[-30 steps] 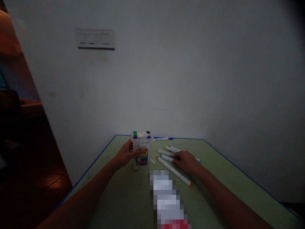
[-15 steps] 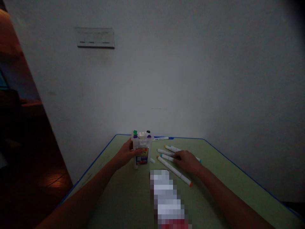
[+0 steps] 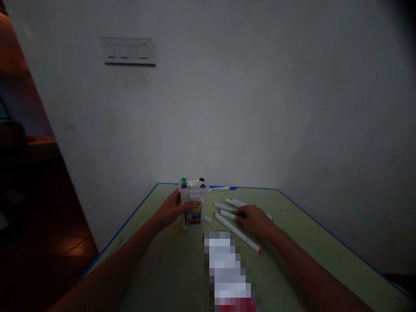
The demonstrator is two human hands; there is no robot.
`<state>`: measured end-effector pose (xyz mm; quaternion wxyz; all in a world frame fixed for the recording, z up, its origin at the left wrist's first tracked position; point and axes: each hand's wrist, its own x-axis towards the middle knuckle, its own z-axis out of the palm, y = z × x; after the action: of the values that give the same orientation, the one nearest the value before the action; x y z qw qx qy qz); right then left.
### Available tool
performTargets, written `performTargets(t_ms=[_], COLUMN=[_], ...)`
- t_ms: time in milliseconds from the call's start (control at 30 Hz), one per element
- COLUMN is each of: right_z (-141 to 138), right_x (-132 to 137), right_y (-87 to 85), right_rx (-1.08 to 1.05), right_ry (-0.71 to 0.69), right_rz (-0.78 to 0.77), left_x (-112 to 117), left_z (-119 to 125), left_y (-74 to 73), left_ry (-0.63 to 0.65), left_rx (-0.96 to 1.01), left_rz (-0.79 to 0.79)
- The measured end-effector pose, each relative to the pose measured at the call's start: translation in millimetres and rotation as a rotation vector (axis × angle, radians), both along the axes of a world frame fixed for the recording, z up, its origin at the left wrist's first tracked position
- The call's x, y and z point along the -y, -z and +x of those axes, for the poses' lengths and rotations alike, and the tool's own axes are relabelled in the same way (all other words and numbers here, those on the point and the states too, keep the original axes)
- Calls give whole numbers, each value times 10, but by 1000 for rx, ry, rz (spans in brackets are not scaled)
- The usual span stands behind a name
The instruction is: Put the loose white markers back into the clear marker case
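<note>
A clear plastic marker box [image 3: 194, 204] stands upright on the green table [image 3: 162, 268], with a few markers standing in it, caps green, purple and black. My left hand [image 3: 171, 210] is wrapped round its left side. Several white markers [image 3: 237, 232] lie loose to the right of the box. My right hand [image 3: 255, 219] rests on them, knuckles up, fingers curled over one marker with a blue tip [image 3: 227, 214]; whether the fingers grip it is not clear.
One more marker [image 3: 219, 189] lies at the table's far edge against the white wall. A small white cap [image 3: 208, 219] lies beside the box. A blurred white and red patch [image 3: 229, 273] covers the near middle. The blue-edged table drops off at left to a dark floor.
</note>
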<state>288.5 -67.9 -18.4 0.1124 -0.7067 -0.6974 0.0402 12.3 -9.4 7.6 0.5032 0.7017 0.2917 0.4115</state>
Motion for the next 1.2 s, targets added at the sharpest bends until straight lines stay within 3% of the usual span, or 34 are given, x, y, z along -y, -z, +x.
performTargets(t_ms=[1200], right_z=[11], right_x=[-11], right_y=[-5], right_rx=[-1], right_ry=[-3], right_rz=[-6], left_x=[-7], left_z=[3], left_y=[-4], left_ry=[11], left_rx=[-1], left_rz=[10])
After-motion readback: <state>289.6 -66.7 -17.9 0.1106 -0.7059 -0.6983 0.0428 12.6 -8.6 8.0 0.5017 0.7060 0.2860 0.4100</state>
